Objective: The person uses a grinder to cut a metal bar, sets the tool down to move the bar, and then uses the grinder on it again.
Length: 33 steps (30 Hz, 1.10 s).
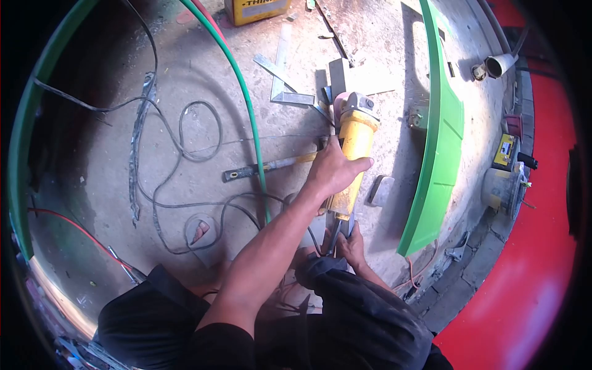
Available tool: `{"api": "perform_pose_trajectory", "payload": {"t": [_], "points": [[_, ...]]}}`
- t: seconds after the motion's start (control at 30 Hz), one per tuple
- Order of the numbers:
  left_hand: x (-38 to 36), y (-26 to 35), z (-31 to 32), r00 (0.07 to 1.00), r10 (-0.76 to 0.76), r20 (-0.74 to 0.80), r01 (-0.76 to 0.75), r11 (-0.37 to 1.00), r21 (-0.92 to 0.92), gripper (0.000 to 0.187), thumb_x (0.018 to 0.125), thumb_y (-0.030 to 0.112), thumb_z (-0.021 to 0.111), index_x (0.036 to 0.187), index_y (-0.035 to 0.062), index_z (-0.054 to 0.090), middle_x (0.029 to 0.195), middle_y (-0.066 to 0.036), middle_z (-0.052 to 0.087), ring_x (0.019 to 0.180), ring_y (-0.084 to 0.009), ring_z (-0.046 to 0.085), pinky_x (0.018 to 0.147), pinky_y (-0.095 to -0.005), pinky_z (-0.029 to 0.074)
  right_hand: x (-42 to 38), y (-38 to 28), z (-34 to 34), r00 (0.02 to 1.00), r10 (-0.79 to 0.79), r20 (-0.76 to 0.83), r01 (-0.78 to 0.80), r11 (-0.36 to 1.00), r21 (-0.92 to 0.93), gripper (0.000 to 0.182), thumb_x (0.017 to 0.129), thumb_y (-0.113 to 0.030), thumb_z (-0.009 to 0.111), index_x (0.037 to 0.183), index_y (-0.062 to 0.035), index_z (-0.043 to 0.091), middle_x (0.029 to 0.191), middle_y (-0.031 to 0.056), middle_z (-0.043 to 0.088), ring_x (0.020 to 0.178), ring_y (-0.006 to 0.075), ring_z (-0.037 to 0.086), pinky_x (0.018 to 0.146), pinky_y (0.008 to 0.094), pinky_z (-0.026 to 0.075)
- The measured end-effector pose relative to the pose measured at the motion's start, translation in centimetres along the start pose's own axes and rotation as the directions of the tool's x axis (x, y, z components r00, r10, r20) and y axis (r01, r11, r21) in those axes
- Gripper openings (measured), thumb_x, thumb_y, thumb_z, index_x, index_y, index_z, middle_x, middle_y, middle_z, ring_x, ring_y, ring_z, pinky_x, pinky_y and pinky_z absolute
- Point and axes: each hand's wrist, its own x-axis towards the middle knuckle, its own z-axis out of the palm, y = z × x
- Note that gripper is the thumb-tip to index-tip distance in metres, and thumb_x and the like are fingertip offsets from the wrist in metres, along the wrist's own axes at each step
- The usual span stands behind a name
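Observation:
My left hand (336, 166) is wrapped round the yellow body of an angle grinder (357, 139), thumb across its top. The grinder's head points away from me, its pinkish disc (338, 106) turned on edge beside a grey metal bar (337, 75). Close to my knee, my right hand (351, 248) is closed at the grinder's rear end, on a flat grey metal piece (352, 223). Most of that piece is hidden behind the grinder. Under my left wrist lies a hammer (271, 165), its head partly covered.
A green panel (439, 142) stands on the right. Metal squares (287, 77) lie ahead. A black cable (185, 151) loops across the floor on the left, near a green hose (246, 102). A yellow can (259, 9) is at the far edge; a loose grey block (382, 190) lies right of the grinder.

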Motion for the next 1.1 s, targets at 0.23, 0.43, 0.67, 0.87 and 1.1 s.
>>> {"api": "perform_pose_trajectory", "payload": {"t": [0.23, 0.43, 0.67, 0.87, 1.1], "points": [[-0.5, 0.2, -0.4, 1.000, -0.016, -0.002, 0.016, 1.000, 0.026, 0.093, 0.072, 0.047, 0.079, 0.134, -0.0140, 0.045, 0.122, -0.032, 0.064, 0.114, -0.0409, 0.065, 0.098, -0.0434, 0.051, -0.6, -3.2, 1.0, 0.996, -0.012, -0.084, -0.003, 0.986, -0.169, 0.035, 0.094, -0.014, 0.069, 0.121, 0.0008, 0.052, 0.104, 0.0218, 0.068, 0.101, 0.0322, 0.068, 0.088, 0.0411, 0.052], [-0.9, 0.9, -1.1, 0.999, -0.044, 0.012, 0.043, 0.995, 0.095, 0.092, 0.073, 0.047, 0.079, 0.132, -0.0145, 0.045, 0.123, -0.032, 0.064, 0.114, -0.0406, 0.065, 0.098, -0.0435, 0.051, -0.5, -2.9, 1.3, 0.993, -0.056, -0.109, 0.029, 0.971, -0.239, 0.035, 0.093, -0.012, 0.068, 0.120, 0.0014, 0.052, 0.104, 0.0244, 0.068, 0.100, 0.0370, 0.068, 0.087, 0.0433, 0.051], [-0.8, 0.8, -1.2, 0.999, -0.034, 0.019, 0.032, 0.995, 0.094, 0.091, 0.073, 0.047, 0.079, 0.131, -0.0144, 0.045, 0.122, -0.032, 0.064, 0.114, -0.0404, 0.065, 0.098, -0.0436, 0.051, -0.7, -3.8, 1.2, 0.994, -0.034, -0.109, 0.005, 0.968, -0.251, 0.034, 0.093, -0.012, 0.068, 0.121, 0.0021, 0.052, 0.106, 0.0238, 0.067, 0.101, 0.0350, 0.069, 0.087, 0.0429, 0.051], [-0.7, 0.6, -0.8, 0.999, -0.026, -0.021, 0.026, 1.000, -0.001, 0.089, 0.072, 0.046, 0.080, 0.129, -0.0140, 0.047, 0.121, -0.031, 0.064, 0.112, -0.0400, 0.066, 0.097, -0.0430, 0.051, 0.0, -2.1, -0.3, 0.998, 0.063, 0.022, -0.059, 0.989, -0.136, 0.037, 0.094, -0.011, 0.068, 0.124, 0.0013, 0.051, 0.108, 0.0188, 0.068, 0.107, 0.0256, 0.067, 0.091, 0.0387, 0.052], [1.3, -2.1, 1.2, 0.999, 0.045, -0.014, -0.046, 0.996, -0.082, 0.085, 0.073, 0.044, 0.081, 0.128, -0.0117, 0.049, 0.120, -0.030, 0.065, 0.112, -0.0391, 0.066, 0.095, -0.0433, 0.052, 1.5, -0.5, -2.9, 0.979, 0.116, 0.167, -0.132, 0.987, 0.089, 0.055, 0.092, -0.021, 0.075, 0.135, 0.0003, 0.049, 0.121, 0.0172, 0.066, 0.113, 0.0270, 0.064, 0.095, 0.0382, 0.051]]}}
